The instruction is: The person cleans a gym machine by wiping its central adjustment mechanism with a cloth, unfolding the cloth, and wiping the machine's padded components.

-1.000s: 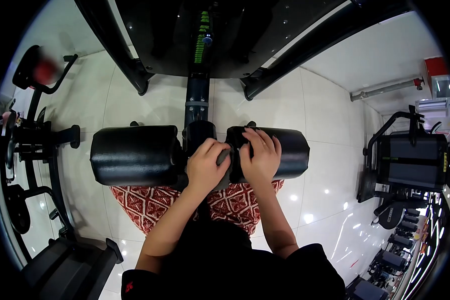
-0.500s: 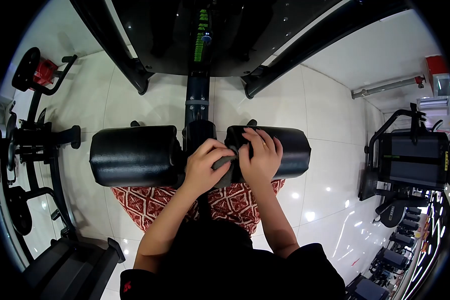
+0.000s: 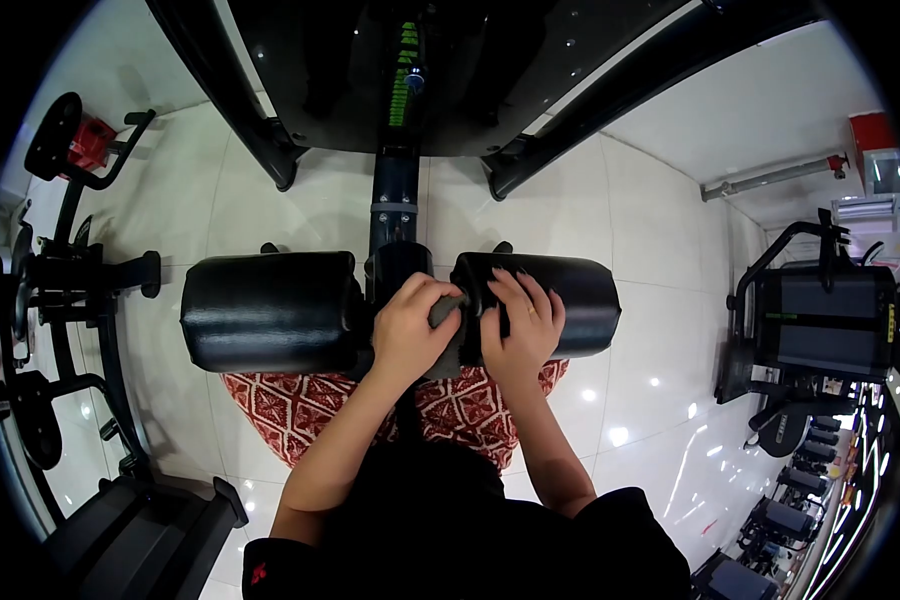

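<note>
My left hand (image 3: 416, 325) is closed on a grey cloth (image 3: 447, 350), which is bunched between thumb and fingers at the inner end of the right black roller pad (image 3: 588, 305). On that same pad lies my right hand (image 3: 523, 325), its fingers spread over the top and a ring on one finger. The left black roller pad (image 3: 267, 312) sits on the other side of the central post (image 3: 395, 200). Red and white patterned fabric (image 3: 290, 405) covers my legs below both pads.
Ahead stands the machine's dark panel (image 3: 320, 100) with slanted black legs (image 3: 560, 130). More gym equipment is at the left (image 3: 120, 275) and at the right (image 3: 820, 320). A grey pipe (image 3: 770, 181) runs along the wall. The tiled floor (image 3: 660, 290) is glossy.
My left hand has shifted slightly away from the right pad's inner end, with the cloth in its grip. My right hand's fingers have moved slightly on the pad.
</note>
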